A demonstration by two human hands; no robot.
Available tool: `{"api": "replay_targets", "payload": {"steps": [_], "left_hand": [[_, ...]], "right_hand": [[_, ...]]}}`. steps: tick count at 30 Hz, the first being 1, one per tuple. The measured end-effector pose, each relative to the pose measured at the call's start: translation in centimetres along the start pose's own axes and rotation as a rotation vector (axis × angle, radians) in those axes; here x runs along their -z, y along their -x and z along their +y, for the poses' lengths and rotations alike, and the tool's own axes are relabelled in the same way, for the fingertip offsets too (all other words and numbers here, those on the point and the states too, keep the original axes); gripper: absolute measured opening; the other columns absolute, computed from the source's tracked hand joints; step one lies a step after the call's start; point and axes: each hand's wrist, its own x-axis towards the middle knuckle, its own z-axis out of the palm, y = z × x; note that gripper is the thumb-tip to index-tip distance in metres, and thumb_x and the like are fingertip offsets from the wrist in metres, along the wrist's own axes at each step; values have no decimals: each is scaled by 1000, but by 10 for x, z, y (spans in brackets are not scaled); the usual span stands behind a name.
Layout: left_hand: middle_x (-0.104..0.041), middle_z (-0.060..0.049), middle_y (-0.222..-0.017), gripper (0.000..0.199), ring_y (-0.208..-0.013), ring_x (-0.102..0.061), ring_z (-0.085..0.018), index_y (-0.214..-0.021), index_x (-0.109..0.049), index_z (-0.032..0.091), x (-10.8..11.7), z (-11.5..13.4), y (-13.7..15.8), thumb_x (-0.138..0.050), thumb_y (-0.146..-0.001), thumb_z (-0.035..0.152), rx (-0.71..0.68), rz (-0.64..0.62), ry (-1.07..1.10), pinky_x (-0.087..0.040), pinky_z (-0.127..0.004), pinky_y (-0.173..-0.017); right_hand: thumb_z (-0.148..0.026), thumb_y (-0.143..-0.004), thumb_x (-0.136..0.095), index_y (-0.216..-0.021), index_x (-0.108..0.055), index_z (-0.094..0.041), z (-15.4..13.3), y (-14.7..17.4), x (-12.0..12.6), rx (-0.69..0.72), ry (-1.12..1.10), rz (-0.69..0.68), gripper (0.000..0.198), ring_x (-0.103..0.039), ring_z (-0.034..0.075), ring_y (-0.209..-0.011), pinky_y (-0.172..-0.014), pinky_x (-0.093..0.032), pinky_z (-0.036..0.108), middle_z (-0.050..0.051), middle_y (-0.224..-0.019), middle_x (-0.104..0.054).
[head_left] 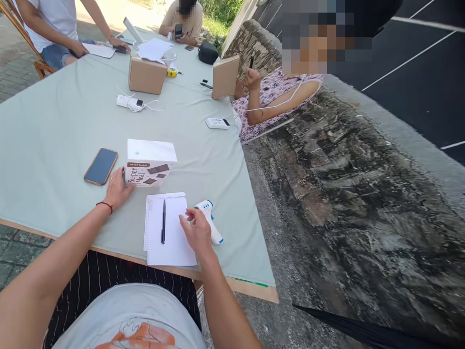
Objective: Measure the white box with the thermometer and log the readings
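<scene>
While your left hand (116, 188), fingers spread, touches the left end of the white-and-brown printed cardboard box (151, 169) ahead, your right (198, 230), half-curled, seemingly empty, sits nearer the white-and-blue plastic thermometer (217, 234).

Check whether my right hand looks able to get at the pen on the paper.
Most likely yes: the right hand is at the paper's right edge, its fingers seemingly free, and nothing lies over the pen or visibly blocks the way.

A brown-printed white box (150, 165) sits just beyond layered white papers (179, 245)
</scene>
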Motion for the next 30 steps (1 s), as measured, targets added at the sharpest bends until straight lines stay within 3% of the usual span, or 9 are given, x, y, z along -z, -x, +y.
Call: {"api": "replay_targets", "payload": {"steps": [4,9,13,16,19,23,26,28,30], "left_hand": [[-55,-14,-116,39,-113,-51,-32,-110,-45,18,-3,2,23,-62,-77,30,53,12,-88,-43,-52,-99],[-53,-12,-110,27,-103,-49,-28,-97,-46,20,-3,5,51,-62,-79,29,-45,35,-135,-44,-49,-94],[-54,-11,-110,20,-104,-49,-27,-96,-55,18,-1,9,59,-62,-83,32,-190,-68,-144,-44,-45,-94],[-54,-12,-114,32,-113,-45,-31,-107,-62,19,-1,13,61,-65,-84,41,-348,-130,-209,-39,-49,-100],[-55,-14,-115,43,-112,-45,-33,-114,-64,19,-2,18,63,-66,-83,49,-403,-156,-301,-36,-53,-100],[-55,-14,-117,45,-108,-48,-31,-122,-64,20,-4,19,65,-63,-86,49,-531,-285,-323,-37,-50,-98],[-55,-13,-120,45,-109,-48,-30,-123,-64,23,-4,19,65,-60,-88,51,-607,-343,-335,-37,-49,-98],[-55,-13,-119,47,-109,-48,-30,-121,-65,22,-4,19,64,-59,-89,55,-610,-353,-341,-37,-49,-99],[-56,-13,-118,49,-109,-48,-30,-121,-66,22,-4,21,64,-58,-89,58,-602,-356,-342,-37,-48,-99]], "right_hand": [[-45,-84,-58,-101,-58,-20,-29,-7,-24,-66,37,-205,30,-59,18,-70,-64,-42,30,3,-81,-65],[-28,-80,-54,-109,-60,-22,-37,-18,-33,-124,65,-328,31,-56,17,-65,-64,-37,29,-3,-68,-60],[-29,-81,-48,-104,-67,-23,-30,-13,-27,-130,-279,-253,31,-53,16,-66,-65,-41,30,-1,-71,-59],[-35,-84,-50,-103,-67,-22,-28,-5,-22,-159,-632,-193,29,-55,17,-71,-69,-47,32,2,-80,-62],[-38,-79,-64,-111,-61,-24,-34,3,-24,-139,-840,-158,35,-56,16,-75,-73,-49,32,1,-84,-61],[-47,-86,-60,-93,-60,-23,-49,8,-31,-152,-790,-73,25,-49,13,-64,-64,-44,29,-2,-71,-53],[-49,-94,-43,-99,-64,-21,-56,7,-34,-165,-760,-101,36,-47,13,-60,-61,-42,30,-3,-64,-50],[-45,-93,-43,-103,-67,-20,-58,5,-36,-177,-751,-136,36,-50,14,-63,-63,-43,31,-2,-65,-53],[-42,-87,-50,-93,-69,-20,-58,5,-39,-217,-717,-152,29,-52,14,-63,-63,-44,31,-1,-66,-57]]}}
